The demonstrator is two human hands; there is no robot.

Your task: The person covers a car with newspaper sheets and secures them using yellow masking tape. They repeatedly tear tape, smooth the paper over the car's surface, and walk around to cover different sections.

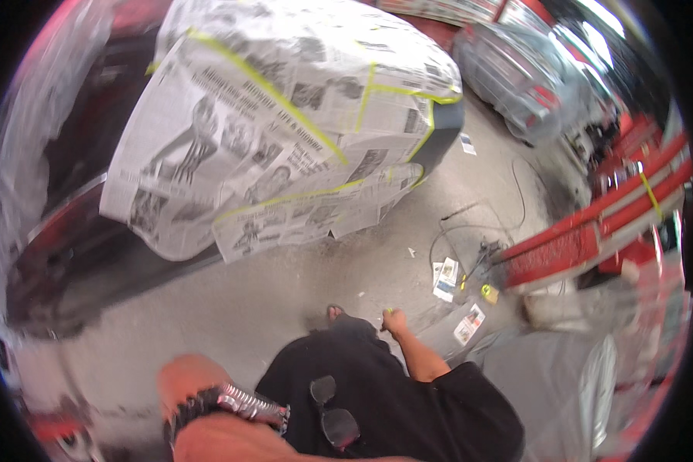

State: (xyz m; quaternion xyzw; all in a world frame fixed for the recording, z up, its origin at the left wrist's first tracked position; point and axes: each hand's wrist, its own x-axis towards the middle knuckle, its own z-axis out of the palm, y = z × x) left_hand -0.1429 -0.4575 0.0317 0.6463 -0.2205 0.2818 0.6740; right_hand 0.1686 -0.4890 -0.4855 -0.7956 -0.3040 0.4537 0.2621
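Observation:
Hanging low beside my body, my right hand (395,320) is closed with a small yellow-green bit showing at its fingers; what it holds is too small to make out. My left hand (191,376) is at the lower left, close to the camera and blurred, its fingers not distinguishable. A metal-banded watch (246,403) shows beside it. Ahead stands a dark car (69,266), its front part masked with newspaper sheets (185,146). Strips of yellow-green masking tape (266,92) run along the sheet edges. Neither hand touches the car.
On the floor to the right lie a yellow tape roll (490,292), paper sheets (445,279) and a dark looping hose (477,228). A red metal beam (550,258) juts in from the right. Behind it is a plastic-wrapped car (508,77). Grey sheeting (543,385) covers something at lower right.

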